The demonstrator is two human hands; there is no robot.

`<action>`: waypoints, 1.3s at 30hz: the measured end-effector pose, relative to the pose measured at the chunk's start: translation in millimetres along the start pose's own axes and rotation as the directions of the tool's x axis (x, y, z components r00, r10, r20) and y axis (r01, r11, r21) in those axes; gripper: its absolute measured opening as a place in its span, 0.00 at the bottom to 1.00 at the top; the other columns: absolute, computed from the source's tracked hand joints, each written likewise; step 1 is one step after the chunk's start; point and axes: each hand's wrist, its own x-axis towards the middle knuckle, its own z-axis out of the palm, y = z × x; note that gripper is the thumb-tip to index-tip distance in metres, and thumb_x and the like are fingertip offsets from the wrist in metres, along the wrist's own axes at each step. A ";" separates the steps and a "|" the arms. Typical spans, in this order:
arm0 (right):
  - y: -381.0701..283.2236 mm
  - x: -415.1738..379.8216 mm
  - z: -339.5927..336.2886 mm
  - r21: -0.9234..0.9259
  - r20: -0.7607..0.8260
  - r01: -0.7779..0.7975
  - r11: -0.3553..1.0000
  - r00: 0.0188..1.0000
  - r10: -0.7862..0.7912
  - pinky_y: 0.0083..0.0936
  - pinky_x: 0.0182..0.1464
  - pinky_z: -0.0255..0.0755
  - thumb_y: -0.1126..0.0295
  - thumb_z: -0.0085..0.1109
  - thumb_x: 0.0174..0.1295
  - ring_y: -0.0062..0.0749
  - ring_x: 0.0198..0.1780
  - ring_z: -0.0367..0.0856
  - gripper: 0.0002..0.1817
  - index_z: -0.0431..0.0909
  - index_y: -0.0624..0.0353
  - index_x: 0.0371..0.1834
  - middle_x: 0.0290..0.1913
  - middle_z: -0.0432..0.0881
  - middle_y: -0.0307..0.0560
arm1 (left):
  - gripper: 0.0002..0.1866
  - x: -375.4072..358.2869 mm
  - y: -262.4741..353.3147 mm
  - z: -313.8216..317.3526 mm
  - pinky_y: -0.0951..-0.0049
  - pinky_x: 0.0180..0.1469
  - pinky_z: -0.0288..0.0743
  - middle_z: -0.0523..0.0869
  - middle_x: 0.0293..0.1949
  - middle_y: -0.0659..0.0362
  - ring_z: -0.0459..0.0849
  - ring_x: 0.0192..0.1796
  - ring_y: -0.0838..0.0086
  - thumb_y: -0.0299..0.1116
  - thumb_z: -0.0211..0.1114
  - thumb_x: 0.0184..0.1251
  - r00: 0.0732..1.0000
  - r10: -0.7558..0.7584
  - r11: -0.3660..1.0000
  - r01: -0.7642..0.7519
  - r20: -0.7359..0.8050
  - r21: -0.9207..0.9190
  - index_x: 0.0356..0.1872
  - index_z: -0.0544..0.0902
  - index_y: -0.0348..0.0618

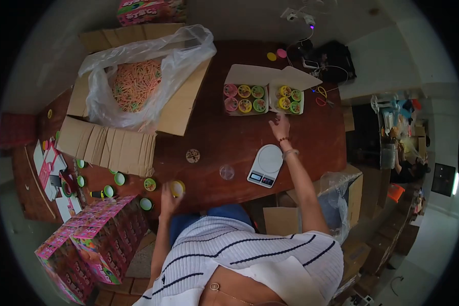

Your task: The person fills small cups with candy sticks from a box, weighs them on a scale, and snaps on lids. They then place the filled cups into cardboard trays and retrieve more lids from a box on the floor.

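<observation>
My left hand is at the table's front edge, its fingers closed around the side of a small yellow-rimmed cup. A green-rimmed cup with bits inside stands just left of it. My right hand reaches over the table, fingers apart with nothing visible in them. Just beyond its fingertips is an open white carton holding green- and yellow-rimmed cups. Beside that, another white carton holds pink, yellow and green ones. A white digital scale lies below my right wrist.
A large cardboard box, lined with plastic, holds many small orange-pink sticks. A clear round container and a round patterned piece lie mid-table. Pink printed boxes are stacked at front left. Scissors lie at right.
</observation>
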 end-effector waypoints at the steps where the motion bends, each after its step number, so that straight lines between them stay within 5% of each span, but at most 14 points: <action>1: 8.0 22.8 -3.5 -0.158 -0.083 0.027 0.987 0.996 -0.040 0.45 0.58 0.78 0.68 0.75 0.56 0.56 0.60 0.76 0.33 0.70 0.64 0.63 0.59 0.78 0.60 | 0.34 -2.7 12.6 16.9 0.51 0.59 0.73 0.77 0.55 0.40 0.76 0.57 0.41 0.37 0.75 0.55 0.995 0.014 0.998 -0.020 0.095 0.062 0.61 0.73 0.33; 4: 12.0 73.9 -8.1 -0.372 -0.103 -0.035 0.928 0.995 -0.003 0.50 0.61 0.74 0.62 0.76 0.54 0.61 0.65 0.70 0.38 0.66 0.63 0.65 0.63 0.72 0.62 | 0.34 -15.5 4.2 71.3 0.52 0.58 0.74 0.77 0.55 0.43 0.77 0.56 0.46 0.33 0.73 0.53 0.961 0.065 0.954 -0.139 0.268 0.265 0.62 0.73 0.36; 9: 43.2 117.1 6.2 -0.677 -0.062 -0.086 0.731 0.996 0.059 0.55 0.67 0.65 0.51 0.73 0.56 0.60 0.64 0.70 0.35 0.70 0.62 0.59 0.59 0.74 0.60 | 0.36 -18.7 -2.7 107.5 0.51 0.61 0.73 0.76 0.56 0.43 0.76 0.58 0.45 0.33 0.72 0.52 0.950 -0.061 0.923 -0.063 0.306 0.379 0.65 0.72 0.38; 11: 48.6 114.4 4.4 -0.588 -0.097 -0.041 0.808 0.995 -0.021 0.55 0.65 0.64 0.57 0.71 0.58 0.61 0.63 0.70 0.32 0.71 0.63 0.60 0.59 0.74 0.60 | 0.38 -19.8 -12.3 107.1 0.49 0.63 0.72 0.76 0.57 0.41 0.76 0.58 0.44 0.35 0.73 0.53 0.964 -0.040 0.928 -0.061 0.262 0.367 0.67 0.70 0.37; 13: 49.7 91.7 11.1 -0.429 -0.214 0.140 0.893 0.944 -0.251 0.54 0.64 0.64 0.62 0.69 0.60 0.61 0.62 0.69 0.31 0.70 0.63 0.64 0.58 0.74 0.61 | 0.38 -29.4 -18.7 107.5 0.47 0.64 0.70 0.75 0.56 0.39 0.74 0.59 0.41 0.37 0.73 0.55 0.999 0.034 0.938 -0.029 -0.008 0.345 0.68 0.69 0.40; 16: 27.4 12.0 14.5 -0.294 0.032 0.454 0.841 0.884 -0.466 0.52 0.65 0.63 0.66 0.68 0.61 0.60 0.61 0.70 0.31 0.70 0.64 0.66 0.59 0.74 0.62 | 0.37 -21.2 10.4 69.7 0.48 0.61 0.72 0.75 0.54 0.37 0.76 0.57 0.40 0.37 0.74 0.55 0.953 -0.298 0.953 0.300 -0.054 0.041 0.67 0.69 0.45; 18: 24.1 -46.1 37.1 0.017 0.204 0.526 0.850 0.831 -0.518 0.49 0.66 0.63 0.65 0.71 0.59 0.60 0.62 0.69 0.32 0.71 0.64 0.65 0.61 0.73 0.63 | 0.37 -22.1 10.8 64.4 0.50 0.58 0.76 0.75 0.54 0.37 0.78 0.55 0.39 0.37 0.76 0.55 0.931 -0.347 0.937 0.349 -0.115 -0.009 0.67 0.70 0.47; 20: -6.0 -103.3 54.1 0.115 0.351 0.493 0.862 0.792 -0.499 0.47 0.67 0.64 0.65 0.71 0.58 0.59 0.64 0.69 0.32 0.71 0.64 0.65 0.62 0.73 0.62 | 0.37 -26.0 10.0 60.7 0.50 0.59 0.75 0.74 0.54 0.37 0.78 0.56 0.39 0.38 0.76 0.55 0.927 -0.359 0.933 0.360 -0.109 -0.016 0.66 0.70 0.47; 24: -60.2 -159.3 114.1 0.315 0.386 0.531 0.787 0.686 -0.617 0.48 0.66 0.66 0.63 0.72 0.58 0.59 0.63 0.69 0.34 0.70 0.64 0.66 0.62 0.73 0.61 | 0.35 -42.5 10.0 48.3 0.50 0.61 0.75 0.74 0.56 0.38 0.77 0.58 0.38 0.38 0.76 0.56 0.924 -0.369 0.929 0.369 -0.102 -0.022 0.66 0.71 0.48; 27: -93.8 -162.8 131.0 0.285 0.359 0.551 0.784 0.697 -0.620 0.48 0.66 0.66 0.63 0.72 0.57 0.60 0.62 0.70 0.34 0.70 0.65 0.65 0.61 0.74 0.62 | 0.34 -55.6 -11.7 57.1 0.51 0.61 0.75 0.75 0.57 0.39 0.78 0.58 0.40 0.38 0.77 0.56 0.958 -0.221 0.973 0.230 -0.184 0.030 0.64 0.73 0.47; 31: -77.3 -125.3 118.5 0.179 0.206 0.539 0.823 0.798 -0.567 0.48 0.66 0.66 0.63 0.72 0.56 0.61 0.61 0.70 0.34 0.71 0.66 0.64 0.60 0.75 0.64 | 0.32 -63.4 -8.1 64.8 0.53 0.60 0.75 0.76 0.55 0.41 0.78 0.57 0.44 0.39 0.76 0.57 0.945 -0.309 0.951 0.304 -0.107 -0.054 0.62 0.74 0.46; 34: -68.2 -105.1 104.2 0.058 0.297 0.430 0.901 0.854 -0.426 0.49 0.66 0.65 0.66 0.76 0.51 0.60 0.62 0.70 0.38 0.70 0.65 0.65 0.61 0.75 0.63 | 0.31 -91.0 -11.2 60.2 0.54 0.59 0.76 0.77 0.54 0.43 0.79 0.57 0.46 0.39 0.76 0.58 0.930 -0.362 0.931 0.357 -0.067 -0.075 0.62 0.74 0.45; 39: -130.8 -144.9 144.4 0.254 0.384 0.663 0.704 0.599 -0.703 0.48 0.68 0.67 0.68 0.77 0.48 0.60 0.65 0.69 0.41 0.69 0.57 0.69 0.66 0.71 0.60 | 0.31 -94.5 0.6 58.5 0.56 0.59 0.76 0.77 0.53 0.44 0.80 0.56 0.47 0.38 0.76 0.58 0.921 -0.381 0.922 0.371 -0.083 -0.109 0.61 0.74 0.45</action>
